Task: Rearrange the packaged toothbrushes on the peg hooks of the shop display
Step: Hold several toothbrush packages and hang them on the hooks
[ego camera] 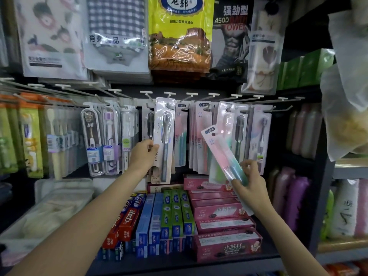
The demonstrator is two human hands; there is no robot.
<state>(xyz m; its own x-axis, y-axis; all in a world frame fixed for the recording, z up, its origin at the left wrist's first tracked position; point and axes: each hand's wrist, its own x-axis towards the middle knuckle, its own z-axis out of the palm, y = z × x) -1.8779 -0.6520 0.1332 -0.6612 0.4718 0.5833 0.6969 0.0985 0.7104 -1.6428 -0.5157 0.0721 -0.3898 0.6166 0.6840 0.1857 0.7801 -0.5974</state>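
My left hand (143, 154) grips the left edge of a white-carded grey toothbrush pack (163, 140), whose top sits up at a peg hook (169, 95) in the middle of the row. My right hand (251, 181) holds the lower end of a pink-and-green toothbrush pack (222, 154), tilted with its top leaning left, off the hooks and in front of the hanging pink packs (201, 136). More packaged toothbrushes (111, 140) hang to the left, in clear cases.
Several bare peg hooks (286, 100) stick out at the right end of the row. Toothpaste boxes (219, 214) are stacked on the shelf below. Bagged towels (179, 36) hang above. Bottles (292, 198) fill the right shelves. A grey tray (59, 188) sits lower left.
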